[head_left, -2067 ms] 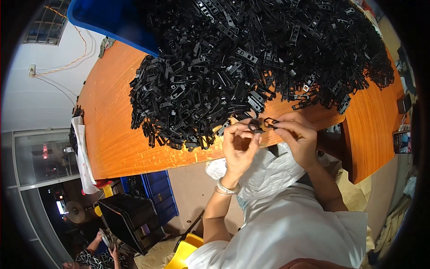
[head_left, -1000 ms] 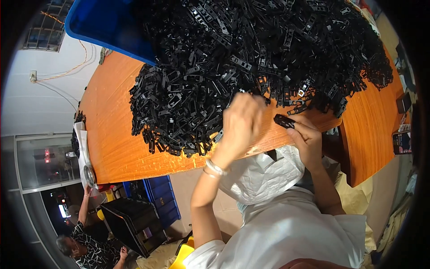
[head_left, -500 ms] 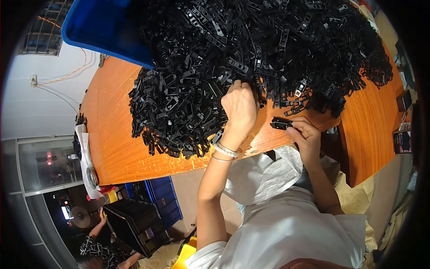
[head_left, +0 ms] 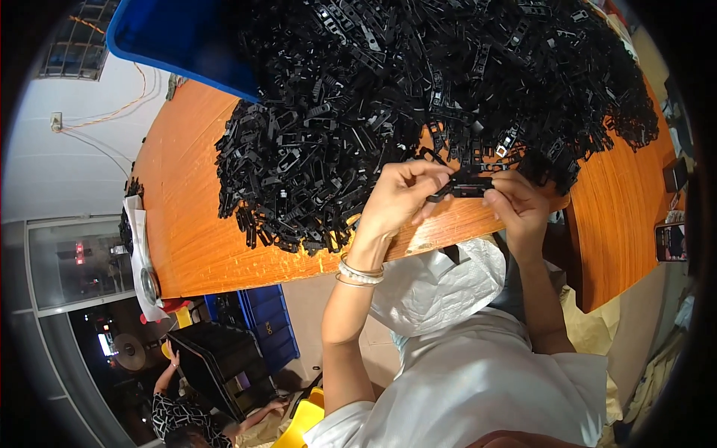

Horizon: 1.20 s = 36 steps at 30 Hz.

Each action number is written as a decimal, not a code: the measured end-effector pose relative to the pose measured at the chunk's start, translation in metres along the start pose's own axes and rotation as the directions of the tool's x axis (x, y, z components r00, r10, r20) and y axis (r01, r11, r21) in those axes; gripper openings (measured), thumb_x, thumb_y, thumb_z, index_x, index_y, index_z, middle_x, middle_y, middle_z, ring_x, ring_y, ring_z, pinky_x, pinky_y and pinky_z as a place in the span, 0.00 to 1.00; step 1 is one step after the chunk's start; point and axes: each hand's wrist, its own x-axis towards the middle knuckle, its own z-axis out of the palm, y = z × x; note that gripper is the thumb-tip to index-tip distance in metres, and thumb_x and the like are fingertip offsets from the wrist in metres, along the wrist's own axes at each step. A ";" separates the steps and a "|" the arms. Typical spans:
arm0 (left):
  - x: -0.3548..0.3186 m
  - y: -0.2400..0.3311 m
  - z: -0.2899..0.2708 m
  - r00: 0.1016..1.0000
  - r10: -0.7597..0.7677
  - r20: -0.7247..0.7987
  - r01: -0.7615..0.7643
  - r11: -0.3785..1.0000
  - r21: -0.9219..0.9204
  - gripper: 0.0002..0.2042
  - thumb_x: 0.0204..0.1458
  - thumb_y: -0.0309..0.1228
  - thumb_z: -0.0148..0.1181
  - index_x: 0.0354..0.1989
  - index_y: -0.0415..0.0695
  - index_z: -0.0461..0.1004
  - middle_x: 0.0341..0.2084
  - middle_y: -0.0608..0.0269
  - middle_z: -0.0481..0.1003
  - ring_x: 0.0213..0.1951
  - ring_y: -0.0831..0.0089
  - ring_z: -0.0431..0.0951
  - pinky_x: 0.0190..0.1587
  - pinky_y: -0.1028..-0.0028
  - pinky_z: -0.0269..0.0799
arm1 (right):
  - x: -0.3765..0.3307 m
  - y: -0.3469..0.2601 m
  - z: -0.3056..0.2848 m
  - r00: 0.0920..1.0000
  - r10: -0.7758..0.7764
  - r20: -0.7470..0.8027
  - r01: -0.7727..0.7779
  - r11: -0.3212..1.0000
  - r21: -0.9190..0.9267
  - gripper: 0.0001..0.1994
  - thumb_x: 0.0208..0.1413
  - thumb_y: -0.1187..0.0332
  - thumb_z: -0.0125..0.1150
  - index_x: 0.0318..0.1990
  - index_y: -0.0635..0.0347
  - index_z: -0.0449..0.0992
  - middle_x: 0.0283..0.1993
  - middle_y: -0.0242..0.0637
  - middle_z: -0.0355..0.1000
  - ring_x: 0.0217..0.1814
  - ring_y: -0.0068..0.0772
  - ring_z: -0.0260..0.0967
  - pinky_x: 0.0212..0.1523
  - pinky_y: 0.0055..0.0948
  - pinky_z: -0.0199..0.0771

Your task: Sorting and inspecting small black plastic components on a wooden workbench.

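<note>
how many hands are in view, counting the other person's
4: the wearer's left hand and right hand, both holding black plastic pieces; a co-worker's upper hand, by the black crate, and lower hand, near the yellow plastic item.

Person in patterned top (head_left: pixel 183 415) is at lower left, near black crate (head_left: pixel 213 362); blue crate (head_left: pixel 271 328) stands just beside it; wall socket (head_left: pixel 57 122) sits upper left; phone (head_left: pixel 671 243), far right.
</note>
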 end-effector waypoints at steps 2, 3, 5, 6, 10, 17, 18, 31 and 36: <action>-0.001 0.004 0.001 0.991 -0.134 0.024 0.135 0.987 -0.081 0.07 0.50 0.24 0.53 0.32 0.32 0.74 0.19 0.58 0.73 0.09 0.85 0.61 0.09 0.87 0.51 | -0.001 0.000 0.002 0.999 -0.032 -0.012 0.031 0.999 -0.014 0.05 0.47 0.84 0.50 0.32 0.71 0.72 0.34 0.34 0.67 0.26 0.16 0.64 0.23 0.13 0.59; -0.001 0.005 0.003 0.982 -0.188 -0.017 0.185 0.976 -0.113 0.09 0.52 0.26 0.52 0.30 0.28 0.72 0.16 0.61 0.71 0.07 0.87 0.56 0.13 0.85 0.56 | -0.002 0.001 0.003 1.000 -0.016 0.010 0.016 1.000 -0.007 0.05 0.47 0.84 0.50 0.32 0.71 0.72 0.34 0.34 0.67 0.26 0.16 0.65 0.23 0.13 0.59; -0.004 0.009 0.004 0.973 -0.230 -0.025 0.228 0.971 -0.074 0.12 0.52 0.29 0.53 0.30 0.29 0.72 0.15 0.61 0.70 0.07 0.86 0.56 0.12 0.84 0.55 | -0.002 0.002 0.005 1.000 -0.002 0.030 0.002 1.000 -0.003 0.04 0.48 0.83 0.51 0.32 0.71 0.72 0.34 0.34 0.67 0.27 0.16 0.65 0.23 0.13 0.59; -0.005 0.010 0.006 0.962 -0.273 -0.032 0.272 0.962 -0.033 0.15 0.53 0.33 0.53 0.29 0.29 0.72 0.14 0.61 0.70 0.07 0.86 0.56 0.12 0.83 0.53 | -0.002 0.002 0.006 1.000 0.016 -0.002 -0.016 1.000 -0.014 0.04 0.48 0.82 0.52 0.32 0.71 0.72 0.33 0.34 0.67 0.27 0.16 0.65 0.23 0.13 0.59; -0.020 -0.026 0.005 1.000 0.014 0.005 -0.013 0.997 -0.078 0.21 0.56 0.43 0.46 0.22 0.36 0.70 0.08 0.68 0.63 0.08 0.85 0.53 0.12 0.83 0.49 | -0.004 0.004 0.011 0.997 0.028 -0.069 -0.032 0.998 -0.047 0.03 0.47 0.82 0.54 0.32 0.70 0.72 0.33 0.33 0.67 0.26 0.16 0.66 0.23 0.13 0.60; -0.029 -0.035 0.024 0.956 0.272 -0.111 -0.269 0.962 0.044 0.07 0.49 0.29 0.58 0.32 0.38 0.74 0.17 0.74 0.66 0.18 0.88 0.59 0.20 0.85 0.54 | -0.018 0.008 0.015 0.997 0.051 0.051 -0.046 0.994 -0.100 0.06 0.41 0.81 0.61 0.30 0.70 0.72 0.26 0.31 0.67 0.30 0.17 0.64 0.29 0.14 0.62; -0.032 -0.032 0.023 0.955 0.276 -0.112 -0.272 0.961 0.046 0.07 0.49 0.29 0.58 0.32 0.38 0.74 0.17 0.74 0.66 0.18 0.88 0.59 0.20 0.85 0.54 | -0.016 0.003 0.018 0.997 0.048 0.054 -0.043 0.994 -0.098 0.06 0.41 0.81 0.61 0.30 0.70 0.72 0.26 0.31 0.67 0.30 0.17 0.64 0.29 0.14 0.62; -0.031 0.027 -0.006 0.934 0.245 0.259 -0.343 0.816 0.466 0.10 0.49 0.33 0.58 0.28 0.36 0.72 0.17 0.70 0.65 0.20 0.83 0.62 0.22 0.80 0.59 | -0.015 -0.002 0.022 0.958 0.265 0.111 -0.282 0.943 0.178 0.10 0.48 0.80 0.49 0.40 0.72 0.70 0.27 0.37 0.69 0.21 0.20 0.63 0.22 0.15 0.61; 0.037 0.096 -0.089 0.721 0.653 -0.230 -0.240 0.547 0.802 0.10 0.45 0.31 0.58 0.29 0.35 0.74 0.22 0.54 0.73 0.24 0.68 0.72 0.28 0.73 0.67 | -0.006 -0.009 0.013 0.972 0.206 0.113 -0.220 0.968 0.125 0.10 0.48 0.80 0.48 0.39 0.73 0.70 0.23 0.40 0.68 0.20 0.23 0.64 0.21 0.16 0.63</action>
